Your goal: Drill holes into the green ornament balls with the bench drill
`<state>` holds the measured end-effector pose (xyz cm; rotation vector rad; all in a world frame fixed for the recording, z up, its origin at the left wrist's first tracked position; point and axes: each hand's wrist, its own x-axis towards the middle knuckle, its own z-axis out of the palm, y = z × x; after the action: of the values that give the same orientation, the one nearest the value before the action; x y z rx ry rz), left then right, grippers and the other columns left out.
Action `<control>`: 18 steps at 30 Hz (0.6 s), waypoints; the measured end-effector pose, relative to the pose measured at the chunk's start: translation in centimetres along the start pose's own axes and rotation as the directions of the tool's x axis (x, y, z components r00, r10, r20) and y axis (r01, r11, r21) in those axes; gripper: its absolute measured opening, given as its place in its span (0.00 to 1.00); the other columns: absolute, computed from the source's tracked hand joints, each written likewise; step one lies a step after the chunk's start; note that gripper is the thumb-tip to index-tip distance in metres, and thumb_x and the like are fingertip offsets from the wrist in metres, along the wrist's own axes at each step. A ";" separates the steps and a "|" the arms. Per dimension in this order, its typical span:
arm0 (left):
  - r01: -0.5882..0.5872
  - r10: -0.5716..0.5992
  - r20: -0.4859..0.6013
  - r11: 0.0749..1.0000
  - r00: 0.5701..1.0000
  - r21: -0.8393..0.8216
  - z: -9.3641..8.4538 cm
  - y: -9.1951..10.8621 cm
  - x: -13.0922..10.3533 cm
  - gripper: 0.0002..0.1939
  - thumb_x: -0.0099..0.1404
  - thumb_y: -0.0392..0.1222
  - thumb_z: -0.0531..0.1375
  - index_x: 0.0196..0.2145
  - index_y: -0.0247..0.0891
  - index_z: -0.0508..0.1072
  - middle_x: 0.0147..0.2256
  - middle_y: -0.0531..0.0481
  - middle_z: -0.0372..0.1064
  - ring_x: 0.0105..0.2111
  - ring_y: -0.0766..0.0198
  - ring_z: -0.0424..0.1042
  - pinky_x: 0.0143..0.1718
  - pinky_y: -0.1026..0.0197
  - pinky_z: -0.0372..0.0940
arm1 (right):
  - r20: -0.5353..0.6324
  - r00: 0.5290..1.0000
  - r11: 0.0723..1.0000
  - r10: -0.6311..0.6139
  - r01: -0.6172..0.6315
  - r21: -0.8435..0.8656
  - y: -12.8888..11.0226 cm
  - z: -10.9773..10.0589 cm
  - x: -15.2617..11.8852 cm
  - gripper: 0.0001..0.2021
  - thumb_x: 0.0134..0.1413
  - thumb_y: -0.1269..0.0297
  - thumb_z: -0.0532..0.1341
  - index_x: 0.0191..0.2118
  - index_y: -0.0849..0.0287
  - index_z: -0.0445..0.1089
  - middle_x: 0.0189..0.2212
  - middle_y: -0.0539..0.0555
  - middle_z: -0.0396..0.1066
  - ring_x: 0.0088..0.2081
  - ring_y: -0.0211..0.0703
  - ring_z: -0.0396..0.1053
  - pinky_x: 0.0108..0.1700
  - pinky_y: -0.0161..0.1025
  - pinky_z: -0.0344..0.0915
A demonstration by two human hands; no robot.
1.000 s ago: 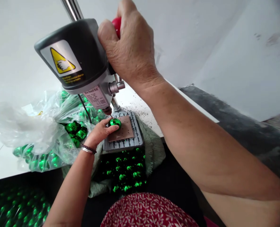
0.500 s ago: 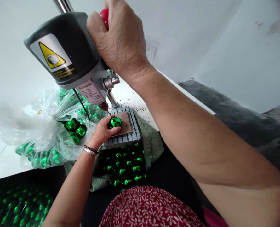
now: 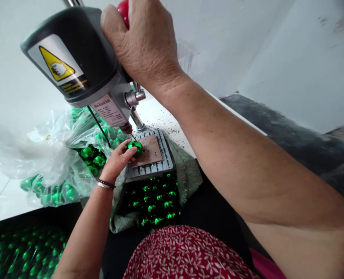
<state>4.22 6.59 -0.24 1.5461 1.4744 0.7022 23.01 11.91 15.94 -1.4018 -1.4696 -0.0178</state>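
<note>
Between the thumb and fingers of my left hand (image 3: pixel 120 158) is a shiny green ball (image 3: pixel 136 147), held over the left side of a brown board (image 3: pixel 150 152). The board lies on the ridged metal base (image 3: pixel 164 164) of a small bench drill (image 3: pixel 73 54). Just above the ball is the thin drill bit (image 3: pixel 133 136); whether it touches the ball I cannot tell. High up beside the dark drill housing, my right hand (image 3: pixel 148 42) is wrapped round the red knob (image 3: pixel 123 12) of the drill's lever, whose shaft is hidden.
A clear plastic bag (image 3: pixel 58 155) of green balls lies left of the drill. More green balls (image 3: pixel 157 201) fill a sack (image 3: pixel 189 178) below the base, and others (image 3: pixel 23 248) lie at lower left. Dark shavings dot the white table (image 3: pixel 172 124). A black cord (image 3: pixel 99 126) hangs beside the bag.
My left hand has moved left with the green ball, from the middle of the board toward its left edge. My right hand stays on the knob. The view has shifted slightly.
</note>
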 end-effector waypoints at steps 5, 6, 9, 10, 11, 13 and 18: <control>-0.003 0.003 -0.013 1.000 1.000 0.011 0.4 -0.5 0.4 0.32 0.56 0.53 0.61 0.55 0.36 0.66 0.35 0.51 0.70 0.26 0.68 0.68 0.27 0.66 0.63 | -0.034 0.999 1.000 0.006 -0.006 0.019 -0.1 0.4 -0.1 0.12 0.58 0.61 0.45 0.26 0.56 0.42 0.28 0.48 0.53 0.41 0.36 0.66 0.55 0.44 0.61; -0.006 0.007 -0.017 1.000 1.000 0.016 0.5 -0.6 0.5 0.32 0.56 0.53 0.61 0.56 0.36 0.65 0.35 0.51 0.70 0.26 0.68 0.68 0.27 0.66 0.63 | -0.050 0.999 1.000 0.005 -0.004 0.024 -0.1 0.4 -0.1 0.12 0.57 0.62 0.46 0.25 0.56 0.41 0.28 0.48 0.53 0.40 0.36 0.66 0.55 0.44 0.61; -0.033 0.035 -0.024 0.998 0.999 0.047 0.6 -0.8 0.8 0.31 0.57 0.52 0.61 0.56 0.36 0.65 0.34 0.52 0.70 0.26 0.68 0.68 0.26 0.66 0.62 | -0.060 0.998 1.000 0.001 0.000 0.021 -0.2 0.4 -0.2 0.12 0.57 0.63 0.45 0.26 0.56 0.40 0.27 0.48 0.52 0.40 0.37 0.66 0.55 0.44 0.61; -0.043 0.045 -0.020 0.997 0.999 0.063 0.7 -0.9 0.8 0.31 0.57 0.52 0.61 0.55 0.36 0.66 0.33 0.52 0.70 0.26 0.68 0.68 0.26 0.66 0.62 | -0.051 0.999 1.000 0.001 -0.001 0.010 -0.2 0.3 -0.3 0.12 0.58 0.62 0.44 0.26 0.56 0.39 0.28 0.48 0.51 0.41 0.37 0.66 0.55 0.44 0.61; -0.054 0.056 -0.014 0.995 0.998 0.083 0.7 -0.9 0.9 0.31 0.57 0.52 0.61 0.55 0.36 0.66 0.33 0.52 0.70 0.26 0.68 0.68 0.26 0.66 0.62 | -0.039 0.999 1.000 0.003 -0.003 -0.006 -0.3 0.2 -0.4 0.12 0.58 0.62 0.44 0.26 0.56 0.39 0.28 0.48 0.51 0.42 0.37 0.67 0.55 0.44 0.61; -0.082 0.085 -0.014 0.986 0.996 0.143 0.9 -0.7 0.9 0.30 0.57 0.52 0.61 0.54 0.36 0.66 0.34 0.52 0.71 0.27 0.68 0.68 0.29 0.66 0.63 | -0.017 1.000 0.999 0.009 -0.009 -0.041 -0.3 0.0 -0.4 0.12 0.59 0.61 0.43 0.26 0.56 0.38 0.29 0.49 0.50 0.44 0.38 0.67 0.56 0.43 0.60; -0.080 0.105 -0.057 0.939 0.993 0.335 1.6 0.6 0.6 0.30 0.54 0.51 0.64 0.53 0.37 0.70 0.36 0.51 0.73 0.35 0.62 0.69 0.38 0.62 0.64 | 0.001 1.000 1.000 0.003 -0.003 -0.029 -0.3 -0.2 -0.3 0.11 0.59 0.61 0.42 0.27 0.55 0.38 0.30 0.48 0.50 0.46 0.37 0.66 0.58 0.45 0.58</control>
<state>6.00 6.86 -0.58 1.8730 1.6473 0.5902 22.85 11.45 15.99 -1.4275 -1.4732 -0.0365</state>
